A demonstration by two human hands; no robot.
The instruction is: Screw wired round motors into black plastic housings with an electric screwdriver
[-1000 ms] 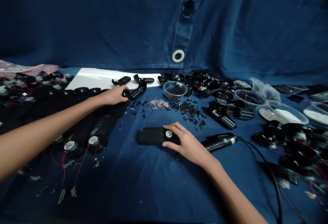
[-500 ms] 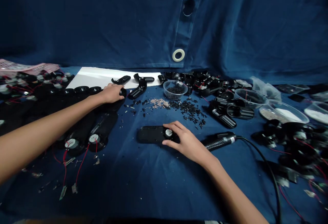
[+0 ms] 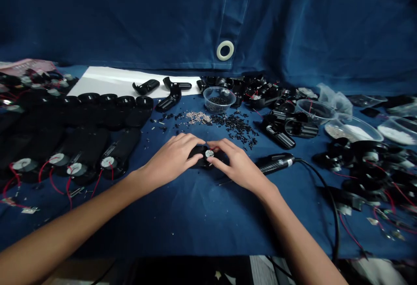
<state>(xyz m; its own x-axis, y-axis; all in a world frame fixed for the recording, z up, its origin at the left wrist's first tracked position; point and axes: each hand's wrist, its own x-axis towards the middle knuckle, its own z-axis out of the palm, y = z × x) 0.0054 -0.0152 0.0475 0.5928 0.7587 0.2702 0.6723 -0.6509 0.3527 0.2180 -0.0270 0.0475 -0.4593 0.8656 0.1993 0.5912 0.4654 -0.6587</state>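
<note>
A black plastic housing point(image 3: 199, 150) lies on the blue cloth between my hands, with a small round motor point(image 3: 209, 154) showing its pale end face upward. My left hand point(image 3: 176, 157) wraps round the housing's left end, fingers over the far side and thumb on the near side. On the other end, my right hand point(image 3: 234, 163) grips the housing beside the motor, fingers and thumb on opposite sides. Much of the housing is hidden under both hands. Just right of my right hand lies a black corded electric screwdriver point(image 3: 276, 162).
Rows of black housings point(image 3: 86, 139) with motors and red wires fill the left. Behind my hands are loose black screws point(image 3: 239, 126), copper-coloured bits point(image 3: 198, 117) and a clear bowl point(image 3: 219, 99). More black shells point(image 3: 280, 130) and motor parts point(image 3: 374, 163) are heaped at right.
My left hand has left the row of housings at the back left and come to the housing in the middle. My right hand stays on that housing. The view has tilted down.
</note>
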